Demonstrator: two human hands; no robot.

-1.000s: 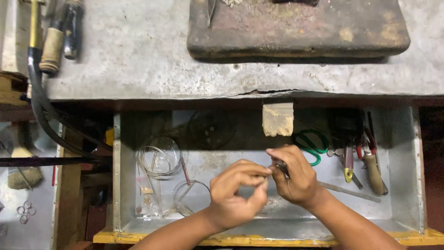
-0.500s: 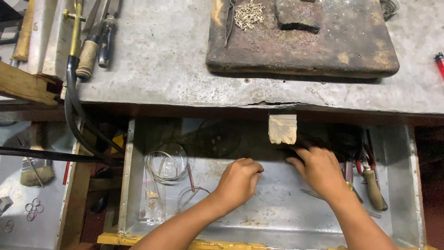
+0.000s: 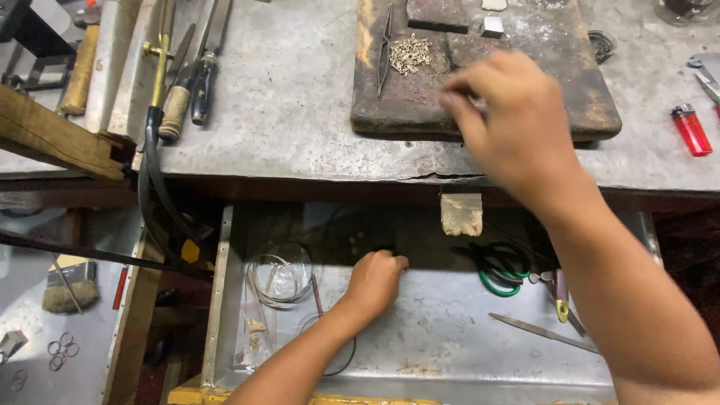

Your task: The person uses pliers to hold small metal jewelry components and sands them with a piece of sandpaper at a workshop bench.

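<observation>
My right hand [image 3: 510, 124] hovers over the front edge of a dark scorched block [image 3: 382, 101] on the grey bench, its fingers pinched together and blurred; I cannot see what, if anything, is between them. On the block lie a small heap of pale metal links [image 3: 410, 54] and thin tweezers [image 3: 385, 45]. My left hand [image 3: 375, 281] is down in the metal drawer tray [image 3: 450, 352], fingers curled into a fist on its floor, beside coils of wire [image 3: 279, 271].
Green-handled scissors [image 3: 499, 270], pliers [image 3: 561, 300] and a flat file [image 3: 540, 331] lie in the tray's right half. A wooden peg [image 3: 461, 214] juts from the bench edge. A torch with black hose [image 3: 157, 82], hand tools [image 3: 202, 75] and a red lighter [image 3: 691, 129] sit on the bench.
My right hand has lifted out of the drawer and up over the dark block on the bench. My left hand stays in the tray, now curled further back.
</observation>
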